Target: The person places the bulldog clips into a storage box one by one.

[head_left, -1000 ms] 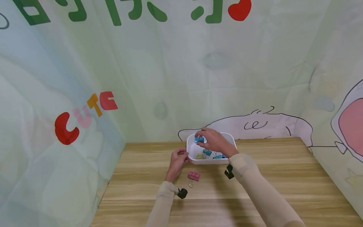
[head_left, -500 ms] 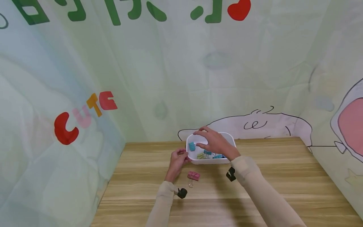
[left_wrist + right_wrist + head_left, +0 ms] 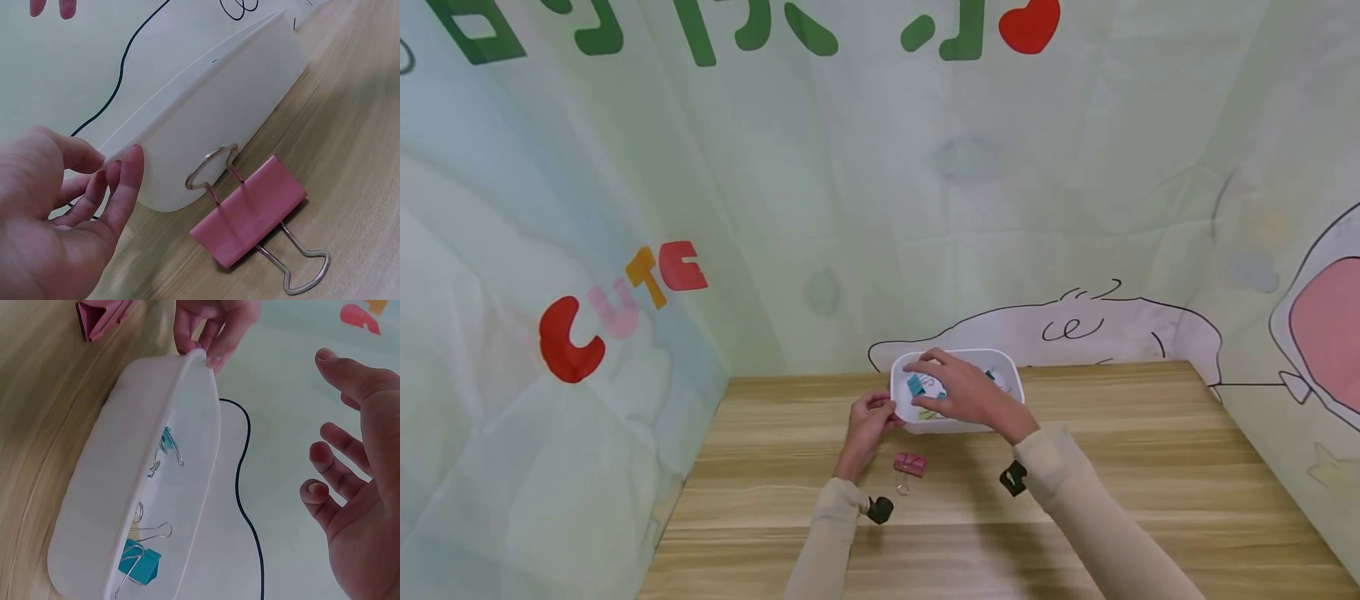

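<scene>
On the table stands a white plastic box (image 3: 958,427) with teal and yellow-green binder clips inside. My left hand (image 3: 867,429) pinches the box's left rim between thumb and fingers, also plain in the left wrist view. Over the box is my right hand (image 3: 966,387), thumb and fingers spread apart with nothing between them. A teal binder clip (image 3: 916,385) lies at the box's left end, near those fingertips. Another teal clip (image 3: 142,564) shows in the right wrist view. In front of the box a pink binder clip (image 3: 250,212) rests on the wood. My right hand hides part of the contents.
The wooden table (image 3: 1112,467) runs up to a printed cloth backdrop (image 3: 850,208) right behind the box. More cloth hangs at the left and right sides. Each wrist wears a small black device, such as the left one (image 3: 880,509).
My right hand has let go of a teal binder clip, which dropped into the box's left end, and its fingers have spread. My left hand has kept its hold on the rim.
</scene>
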A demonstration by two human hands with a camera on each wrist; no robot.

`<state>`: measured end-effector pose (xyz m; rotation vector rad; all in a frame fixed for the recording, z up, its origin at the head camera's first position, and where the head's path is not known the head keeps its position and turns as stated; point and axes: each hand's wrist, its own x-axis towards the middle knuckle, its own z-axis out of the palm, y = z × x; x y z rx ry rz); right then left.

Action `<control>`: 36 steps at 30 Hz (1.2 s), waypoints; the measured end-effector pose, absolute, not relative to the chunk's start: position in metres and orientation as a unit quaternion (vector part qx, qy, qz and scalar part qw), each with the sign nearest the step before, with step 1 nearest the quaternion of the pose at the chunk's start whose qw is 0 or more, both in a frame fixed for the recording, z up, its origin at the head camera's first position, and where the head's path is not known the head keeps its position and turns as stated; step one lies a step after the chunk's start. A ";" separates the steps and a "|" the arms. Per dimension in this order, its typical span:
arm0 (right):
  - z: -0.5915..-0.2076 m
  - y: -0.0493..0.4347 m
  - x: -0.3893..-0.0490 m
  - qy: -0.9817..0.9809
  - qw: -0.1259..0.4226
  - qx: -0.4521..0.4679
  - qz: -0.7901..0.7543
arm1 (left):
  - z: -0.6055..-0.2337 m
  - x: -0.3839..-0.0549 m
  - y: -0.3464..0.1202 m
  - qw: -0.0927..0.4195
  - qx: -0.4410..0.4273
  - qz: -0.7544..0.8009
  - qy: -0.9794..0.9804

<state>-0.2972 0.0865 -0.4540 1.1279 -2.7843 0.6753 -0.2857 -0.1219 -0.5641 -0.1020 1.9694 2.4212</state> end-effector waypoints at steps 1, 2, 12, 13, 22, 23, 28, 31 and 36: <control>-0.455 0.086 -0.295 -0.903 0.032 0.369 0.220 | -0.564 -0.286 -0.122 0.008 -0.029 0.776 0.630; -0.456 0.085 -0.293 -0.902 0.033 0.370 0.219 | -0.565 -0.286 -0.122 0.006 -0.027 0.778 0.628; -0.478 0.082 -0.275 -0.895 0.027 0.387 0.221 | -0.565 -0.288 -0.121 0.010 -0.042 0.781 0.623; -0.480 0.082 -0.273 -0.894 0.024 0.389 0.223 | -0.564 -0.288 -0.121 0.010 -0.042 0.781 0.623; -0.512 0.082 -0.257 -0.880 -0.016 0.413 0.233 | -0.564 -0.288 -0.121 0.009 -0.062 0.773 0.631; -0.516 0.082 -0.256 -0.879 -0.021 0.414 0.235 | -0.564 -0.288 -0.121 0.008 -0.064 0.771 0.634; -0.534 0.082 -0.251 -0.879 -0.024 0.421 0.224 | -0.566 -0.289 -0.121 0.009 -0.065 0.768 0.637; -0.543 0.081 -0.249 -0.877 -0.020 0.429 0.213 | -0.566 -0.289 -0.120 0.011 -0.067 0.768 0.636; -0.558 0.081 -0.247 -0.881 -0.022 0.424 0.209 | -0.565 -0.289 -0.119 0.010 -0.065 0.769 0.635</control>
